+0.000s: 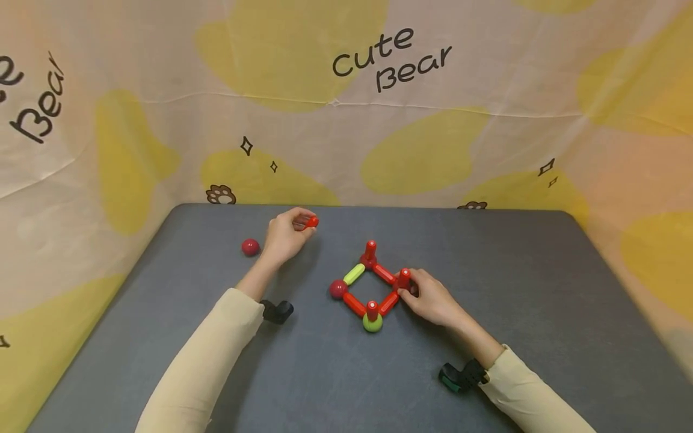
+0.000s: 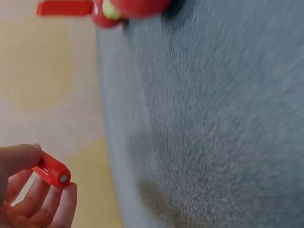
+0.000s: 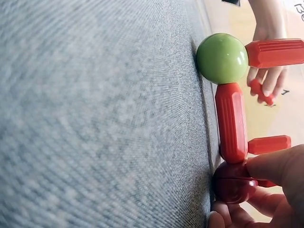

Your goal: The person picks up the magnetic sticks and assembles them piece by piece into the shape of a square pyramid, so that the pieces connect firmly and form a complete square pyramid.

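My left hand [image 1: 284, 237], raised above the far part of the table, pinches a red magnetic rod [image 2: 53, 170] with a silver tip between thumb and fingers. In front of me lies a four-sided frame of rods and balls: red rods [image 1: 354, 304], one yellow-green rod [image 1: 354, 274], a green ball [image 1: 372, 325] at the near corner and red balls [image 1: 338, 289] at the others. Red rods [image 1: 370, 249] stand upright on the far, right and near corners. My right hand [image 1: 433, 300] grips the right corner's dark red ball [image 3: 235, 183], partly hidden by fingers.
A loose red ball [image 1: 250, 247] sits on the grey table [image 1: 325, 379] left of my left wrist. Behind the table hangs a patterned cloth [image 1: 303, 150]. Dark wrist devices [image 1: 462, 376] are on both wrists.
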`<move>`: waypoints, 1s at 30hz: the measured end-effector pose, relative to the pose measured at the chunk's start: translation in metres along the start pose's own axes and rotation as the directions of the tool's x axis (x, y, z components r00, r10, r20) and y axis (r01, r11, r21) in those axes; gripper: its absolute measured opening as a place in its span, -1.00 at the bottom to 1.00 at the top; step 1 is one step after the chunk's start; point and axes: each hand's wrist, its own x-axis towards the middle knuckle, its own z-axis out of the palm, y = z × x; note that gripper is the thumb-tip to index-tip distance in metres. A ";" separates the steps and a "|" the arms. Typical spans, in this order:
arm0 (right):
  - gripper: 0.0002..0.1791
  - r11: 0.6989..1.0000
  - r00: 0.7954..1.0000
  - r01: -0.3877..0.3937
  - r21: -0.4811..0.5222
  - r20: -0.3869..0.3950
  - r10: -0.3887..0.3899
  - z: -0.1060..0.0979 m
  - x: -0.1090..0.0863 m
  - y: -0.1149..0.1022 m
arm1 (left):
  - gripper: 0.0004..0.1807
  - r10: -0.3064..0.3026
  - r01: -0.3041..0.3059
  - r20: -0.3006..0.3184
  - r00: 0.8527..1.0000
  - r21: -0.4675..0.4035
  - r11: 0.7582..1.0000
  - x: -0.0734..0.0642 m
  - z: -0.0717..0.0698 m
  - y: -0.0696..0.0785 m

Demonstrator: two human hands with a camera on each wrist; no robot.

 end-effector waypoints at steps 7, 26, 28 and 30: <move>-0.77 1.000 1.000 0.003 -0.002 -0.004 -0.003 0.001 0.000 0.000 | -0.73 0.086 -0.084 0.037 0.996 -0.051 0.995 -0.027 0.001 0.016; -0.80 1.000 1.000 -0.001 -0.011 -0.027 0.001 0.003 -0.001 0.001 | -0.71 0.189 -0.159 0.149 0.971 -0.190 0.969 -0.077 0.020 0.023; -0.80 1.000 1.000 -0.002 -0.013 -0.028 0.001 0.003 -0.001 0.001 | -0.71 0.181 -0.149 0.158 0.971 -0.197 0.969 -0.079 0.022 0.022; -0.80 1.000 1.000 -0.005 -0.009 -0.027 0.005 0.003 -0.001 0.001 | -0.71 0.175 -0.141 0.163 0.971 -0.202 0.969 -0.080 0.023 0.022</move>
